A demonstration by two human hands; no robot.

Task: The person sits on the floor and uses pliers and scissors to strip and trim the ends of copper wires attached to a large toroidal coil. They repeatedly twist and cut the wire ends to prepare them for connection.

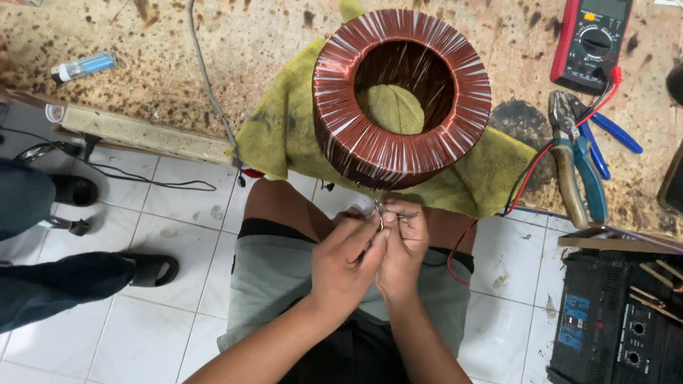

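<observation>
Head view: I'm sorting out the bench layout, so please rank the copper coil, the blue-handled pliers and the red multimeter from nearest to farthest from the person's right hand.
1. Copper coil: just above the right hand, on the yellow cloth at the bench edge.
2. Blue-handled pliers: to the hand's right and farther up the bench.
3. Red multimeter: farthest, at the top right.

The ring-shaped coil (401, 98) is copper-red, striped with thin pale lines running over its rim. Under the coil lies a mustard-yellow cloth (297, 133), stained darker in patches. The workbench (276, 2) around the coil is tan, mottled with dark brown spots. Right of the coil, the multimeter (591, 39) is red with a black face, and the pliers (581, 169) have teal and blue handles. Below the coil, the floor tiles (180, 218) are white with grey joints.
</observation>
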